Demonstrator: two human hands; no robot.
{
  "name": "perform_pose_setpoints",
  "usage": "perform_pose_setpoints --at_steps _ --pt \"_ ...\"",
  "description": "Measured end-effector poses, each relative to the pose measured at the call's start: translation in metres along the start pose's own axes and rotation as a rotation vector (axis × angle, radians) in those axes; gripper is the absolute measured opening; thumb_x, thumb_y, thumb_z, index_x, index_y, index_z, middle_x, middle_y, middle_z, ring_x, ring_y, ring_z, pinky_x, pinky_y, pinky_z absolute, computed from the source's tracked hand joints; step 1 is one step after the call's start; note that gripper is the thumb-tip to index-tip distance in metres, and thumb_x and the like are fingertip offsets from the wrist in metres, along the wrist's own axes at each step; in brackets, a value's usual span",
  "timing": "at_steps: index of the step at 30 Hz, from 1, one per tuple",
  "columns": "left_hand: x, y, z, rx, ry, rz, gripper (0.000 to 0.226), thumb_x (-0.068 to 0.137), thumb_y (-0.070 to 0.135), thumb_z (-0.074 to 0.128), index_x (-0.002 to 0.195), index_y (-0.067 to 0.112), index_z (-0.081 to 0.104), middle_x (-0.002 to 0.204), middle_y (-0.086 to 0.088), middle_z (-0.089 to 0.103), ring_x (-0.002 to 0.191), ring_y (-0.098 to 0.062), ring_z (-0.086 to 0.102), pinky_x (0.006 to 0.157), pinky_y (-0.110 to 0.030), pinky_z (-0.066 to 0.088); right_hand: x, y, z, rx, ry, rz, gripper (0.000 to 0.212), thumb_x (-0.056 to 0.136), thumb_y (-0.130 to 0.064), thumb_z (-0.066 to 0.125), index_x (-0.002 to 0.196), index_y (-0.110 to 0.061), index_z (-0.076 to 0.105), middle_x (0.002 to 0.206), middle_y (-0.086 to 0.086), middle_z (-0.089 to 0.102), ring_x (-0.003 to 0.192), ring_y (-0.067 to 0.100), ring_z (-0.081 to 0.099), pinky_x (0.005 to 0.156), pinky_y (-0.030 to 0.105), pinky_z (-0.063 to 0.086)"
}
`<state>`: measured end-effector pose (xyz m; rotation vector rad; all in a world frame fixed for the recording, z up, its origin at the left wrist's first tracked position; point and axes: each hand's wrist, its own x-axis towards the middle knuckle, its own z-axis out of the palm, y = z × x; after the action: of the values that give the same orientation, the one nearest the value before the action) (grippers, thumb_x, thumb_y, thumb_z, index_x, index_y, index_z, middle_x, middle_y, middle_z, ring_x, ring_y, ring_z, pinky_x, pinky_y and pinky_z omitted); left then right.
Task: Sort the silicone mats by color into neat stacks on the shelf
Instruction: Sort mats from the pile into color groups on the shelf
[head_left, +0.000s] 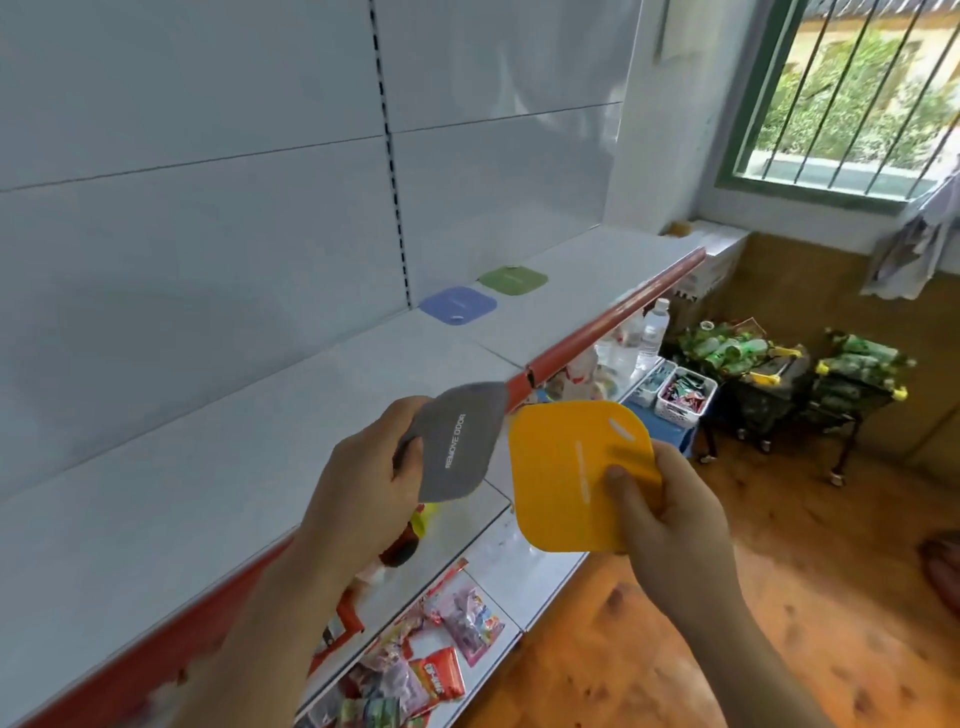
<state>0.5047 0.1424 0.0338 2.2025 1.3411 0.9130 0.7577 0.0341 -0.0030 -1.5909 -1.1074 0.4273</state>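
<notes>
Just in front of the red-edged white metal shelf (322, 395), two mats are held in the air, one in each hand. The grey square silicone mat (460, 441) is in the left hand (363, 483), whose fingers curl round its near edge so that the sheet bends a little and its far corner points over the shelf's red rim. The yellow square silicone mat (571, 473) is in the right hand (670, 514); the thumb presses on its top face and the other fingers are hidden below it, so it is pinched and lies nearly flat, just outside the shelf edge. The two mats almost touch at their inner edges.

Farther along the shelf, close to the back panel, a blue square silicone mat (458, 305) and a green square silicone mat (513, 279) lie flat, side by side. No grey or yellow pile shows yet, so each held mat probably starts a new one. I judge that the left hand is nearer to the shelf surface, and its mat would go down first, forward and to the right, toward the blue mat.
</notes>
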Motion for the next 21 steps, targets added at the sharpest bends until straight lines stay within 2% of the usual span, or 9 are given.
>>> perform_pose_setpoints --at_steps 3,5,9,12,16,19,21 --pt "0.031 0.008 0.028 -0.013 0.007 -0.007 0.033 0.103 0.014 0.058 0.134 0.025 0.058 0.109 0.011 0.068 0.083 0.003 0.063 0.064 0.002 0.044 0.032 0.021 -0.01 0.008 -0.006 0.014 0.013 0.102 -0.026 0.06 0.109 -0.036 0.063 0.093 -0.022 0.067 0.079 0.005 0.063 0.059 0.028 0.045" --pt "0.054 0.01 0.047 -0.069 0.016 -0.049 0.032 0.103 0.013 0.058 0.134 0.023 0.058 0.106 0.012 0.066 0.083 0.012 0.059 0.065 0.002 0.044 0.054 0.035 -0.011 0.014 -0.009 0.026 0.013 0.102 -0.026 0.06 0.109 -0.037 0.063 0.091 -0.02 0.067 0.079 0.006 0.063 0.061 0.029 0.046" --pt "0.11 0.009 0.09 -0.209 0.026 -0.082 0.03 0.102 0.013 0.059 0.126 0.032 0.059 0.102 0.026 0.066 0.094 0.014 0.063 0.068 0.0 0.045 0.109 0.06 -0.012 -0.009 -0.01 0.03 0.007 0.102 -0.032 0.059 0.106 -0.036 0.064 0.085 -0.01 0.067 0.072 0.012 0.062 0.057 0.039 0.05" --pt "0.16 0.009 0.124 -0.339 0.045 -0.1 0.033 0.102 0.011 0.06 0.117 0.04 0.06 0.108 0.025 0.069 0.1 0.009 0.065 0.074 -0.006 0.049 0.161 0.077 -0.015 -0.049 -0.001 0.022 0.005 0.102 -0.035 0.058 0.104 -0.036 0.063 0.08 0.0 0.066 0.067 0.019 0.06 0.06 0.051 0.052" --pt "0.228 0.014 0.158 -0.415 0.02 -0.119 0.039 0.101 0.009 0.061 0.11 0.047 0.061 0.11 0.022 0.073 0.101 0.002 0.069 0.076 -0.008 0.053 0.234 0.091 -0.022 -0.042 -0.007 0.023 0.008 0.102 -0.033 0.058 0.105 -0.038 0.062 0.084 -0.009 0.067 0.07 0.014 0.062 0.06 0.041 0.051" --pt "0.278 0.017 0.182 -0.428 -0.007 -0.124 0.033 0.102 0.011 0.06 0.121 0.038 0.061 0.112 0.017 0.073 0.102 -0.002 0.069 0.076 -0.01 0.053 0.283 0.105 -0.025 -0.024 0.019 0.023 0.006 0.102 -0.03 0.059 0.097 -0.032 0.061 0.076 -0.01 0.063 0.061 0.008 0.055 0.054 0.027 0.044" --pt "0.305 0.019 0.198 -0.431 -0.026 -0.139 0.032 0.103 0.011 0.059 0.126 0.033 0.06 0.114 0.015 0.072 0.102 -0.002 0.069 0.075 -0.012 0.054 0.311 0.116 -0.026 -0.012 0.03 0.043 0.011 0.102 -0.028 0.06 0.093 -0.034 0.059 0.073 -0.009 0.061 0.057 0.008 0.052 0.051 0.024 0.042"
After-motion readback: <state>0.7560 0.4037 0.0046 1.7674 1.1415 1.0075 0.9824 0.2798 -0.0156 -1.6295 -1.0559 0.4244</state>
